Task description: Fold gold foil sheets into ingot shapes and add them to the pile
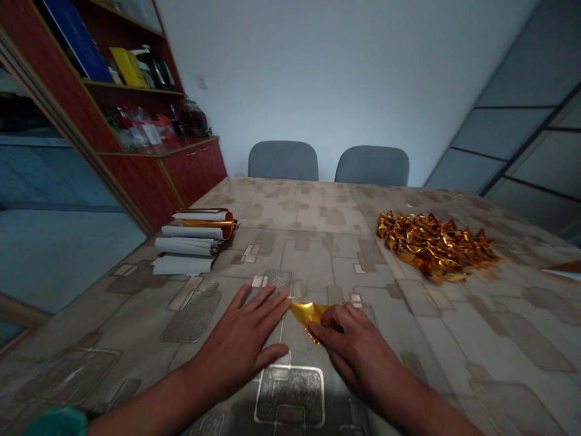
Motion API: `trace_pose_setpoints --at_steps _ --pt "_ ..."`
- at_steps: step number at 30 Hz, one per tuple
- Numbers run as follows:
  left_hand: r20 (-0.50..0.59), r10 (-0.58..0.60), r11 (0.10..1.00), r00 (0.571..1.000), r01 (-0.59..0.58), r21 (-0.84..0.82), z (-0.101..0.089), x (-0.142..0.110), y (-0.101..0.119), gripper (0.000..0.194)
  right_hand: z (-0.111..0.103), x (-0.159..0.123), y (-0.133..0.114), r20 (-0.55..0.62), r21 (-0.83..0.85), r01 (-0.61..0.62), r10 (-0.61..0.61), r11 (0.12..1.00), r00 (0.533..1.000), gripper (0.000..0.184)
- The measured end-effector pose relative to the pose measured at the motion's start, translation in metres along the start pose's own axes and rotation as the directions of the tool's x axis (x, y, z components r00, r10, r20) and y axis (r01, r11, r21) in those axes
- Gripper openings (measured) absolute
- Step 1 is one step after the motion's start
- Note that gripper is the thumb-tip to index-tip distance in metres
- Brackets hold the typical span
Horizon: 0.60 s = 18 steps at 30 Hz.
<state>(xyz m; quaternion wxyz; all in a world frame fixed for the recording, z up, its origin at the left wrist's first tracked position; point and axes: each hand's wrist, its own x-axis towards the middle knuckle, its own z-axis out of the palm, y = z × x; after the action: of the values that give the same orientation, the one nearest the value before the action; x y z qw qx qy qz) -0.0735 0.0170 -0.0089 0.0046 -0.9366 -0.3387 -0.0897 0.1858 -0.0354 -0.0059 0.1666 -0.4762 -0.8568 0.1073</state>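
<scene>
On the patterned tablecloth in front of me lies a small piece of gold foil paper (309, 313), folded to a triangle with its point towards me. The fingers of my right hand (358, 342) are closed on its right side. My left hand (254, 330) lies flat on the cloth with fingers stretched out, its fingertips at the left corner of the foil paper. Further off to the right is a pile of folded gold foil pieces (436, 242). Several rolled or curled sheets of foil paper, white on the back (186, 245), lie to the left.
The table (308, 209) reaches to two grey chairs (282, 160) at its far side. A flat foil sheet (565, 269) lies at the right edge. A red-brown cabinet (195, 166) with bottles and boxes stands at the back left.
</scene>
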Motion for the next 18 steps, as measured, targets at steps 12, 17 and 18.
trace_pose_setpoints --at_steps 12,17,18 --pt "-0.265 0.16 0.98 0.951 -0.185 -0.075 -0.006 0.016 0.032 0.029 -0.003 0.002 -0.005 -0.029 0.178 -0.036 0.041 0.983 0.999 0.019" --pt "-0.081 0.166 0.982 0.983 -0.172 -0.082 0.004 0.01 0.025 0.042 -0.001 0.002 -0.003 -0.039 0.209 -0.027 0.036 0.978 0.999 0.023" --pt "-0.053 0.156 0.983 0.986 -0.16 -0.088 0.005 0.009 0.025 0.047 0.0 0.002 -0.003 -0.046 0.21 -0.025 0.036 0.977 0.998 0.023"
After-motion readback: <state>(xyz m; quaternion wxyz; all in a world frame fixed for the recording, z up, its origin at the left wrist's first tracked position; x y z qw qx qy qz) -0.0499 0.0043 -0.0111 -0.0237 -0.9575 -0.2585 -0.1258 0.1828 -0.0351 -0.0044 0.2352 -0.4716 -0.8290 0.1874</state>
